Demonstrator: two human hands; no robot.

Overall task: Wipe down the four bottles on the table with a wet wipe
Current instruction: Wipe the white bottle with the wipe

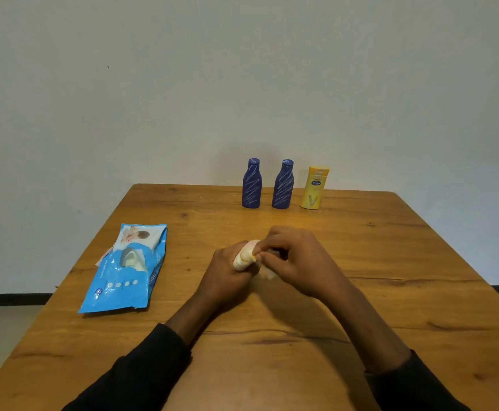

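Cream plastic bottle with a yellow band (pixel 244 257) is being held tilted low over the wooden counter (pixel 390 262), the grip of the left hand (pixel 227 275) curling round it to steady it while the right hand (pixel 298 262) is pinching a white wet wipe (pixel 267 273) against it.

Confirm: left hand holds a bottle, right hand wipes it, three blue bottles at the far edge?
Not three blue: the head view shows a left blue bottle, a right blue bottle and a yellow bottle at the far edge. The rest holds: left hand grips the pale bottle, right hand rubs it with the wet wipe.
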